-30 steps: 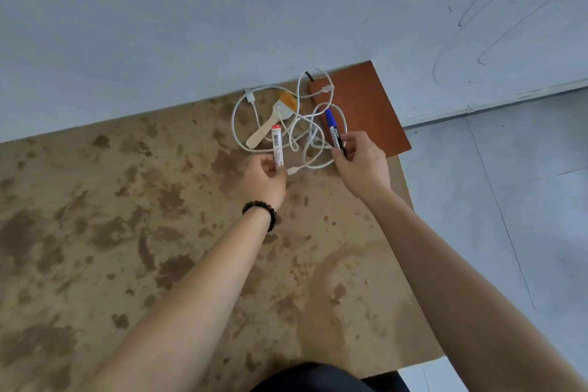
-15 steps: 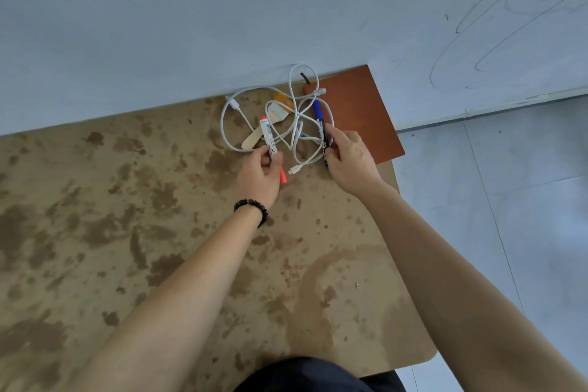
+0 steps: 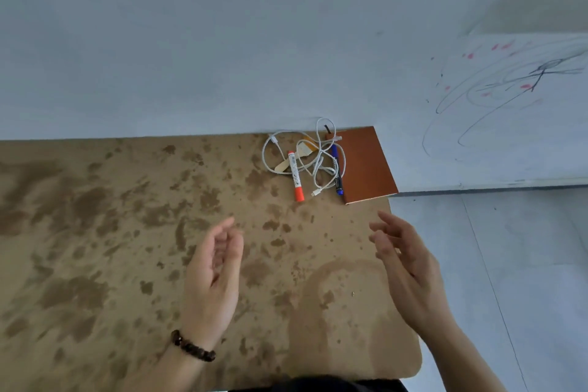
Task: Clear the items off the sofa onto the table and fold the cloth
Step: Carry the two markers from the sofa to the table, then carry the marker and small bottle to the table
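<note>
On the far right part of the stained brown table (image 3: 95,232) lies a small heap: a red-capped white marker (image 3: 295,176), a blue marker (image 3: 336,170), a tangled white cable (image 3: 315,153), a small wooden brush (image 3: 297,157) and a brown notebook (image 3: 364,164). My left hand (image 3: 214,274) hovers over the table nearer to me, fingers loosely curled, holding nothing. My right hand (image 3: 404,264) hovers by the table's right edge with its fingers relaxed and nothing in it. Both hands are well clear of the heap. No sofa or cloth is in view.
A pale wall (image 3: 222,41) runs along the table's far edge, with pen scribbles (image 3: 509,86) on its right part. Grey floor (image 3: 509,264) lies to the right of the table. A dark garment edge (image 3: 318,385) shows at the bottom.
Both hands let go of the markers, which now lie in the heap, and pulled back toward me. The camera has tilted up, showing more wall.
</note>
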Tool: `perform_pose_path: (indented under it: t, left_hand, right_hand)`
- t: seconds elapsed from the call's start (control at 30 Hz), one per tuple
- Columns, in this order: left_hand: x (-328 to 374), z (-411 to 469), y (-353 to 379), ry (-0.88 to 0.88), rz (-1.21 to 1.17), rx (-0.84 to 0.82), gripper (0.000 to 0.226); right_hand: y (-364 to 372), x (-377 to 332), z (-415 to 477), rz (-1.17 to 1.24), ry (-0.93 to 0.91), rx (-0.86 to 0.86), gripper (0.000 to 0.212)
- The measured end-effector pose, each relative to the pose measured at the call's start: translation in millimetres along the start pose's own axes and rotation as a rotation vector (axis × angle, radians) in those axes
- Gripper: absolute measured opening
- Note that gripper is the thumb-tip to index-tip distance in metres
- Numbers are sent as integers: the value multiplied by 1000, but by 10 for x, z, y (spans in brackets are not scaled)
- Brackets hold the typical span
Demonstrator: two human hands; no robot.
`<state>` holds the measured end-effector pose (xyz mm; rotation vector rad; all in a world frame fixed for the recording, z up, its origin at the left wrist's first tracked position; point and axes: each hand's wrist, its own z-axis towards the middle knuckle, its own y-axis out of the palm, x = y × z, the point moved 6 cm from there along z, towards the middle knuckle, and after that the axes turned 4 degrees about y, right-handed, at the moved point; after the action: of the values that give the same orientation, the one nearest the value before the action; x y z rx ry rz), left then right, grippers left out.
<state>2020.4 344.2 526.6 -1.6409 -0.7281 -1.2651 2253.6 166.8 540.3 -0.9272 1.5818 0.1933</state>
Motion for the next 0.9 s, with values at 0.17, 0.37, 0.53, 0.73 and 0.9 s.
perform_pose_path:
  t: [0.17, 0.37, 0.53, 0.73, 0.9]
  left_hand:
    - [224, -964, -266, -28, -66, 270, 24]
    - [291, -2297, -327, -104, 20, 674, 22]
    - [298, -3525, -673, -156, 142, 916, 23]
    - [225, -5300, -1112, -276, 109, 1370, 36]
    - [-233, -6641, -1262, -409, -13, 1650, 24]
  right_hand:
    - [-228, -5, -450, 37, -107, -142, 32]
    - [-64, 112, -826, 15, -227, -407, 28]
    - [520, 113, -1502, -35, -319, -761, 35]
    - [1338, -129, -2918, -114, -524, -1172, 29]
    - [1991, -36, -4365, -187, -682, -1423, 32]
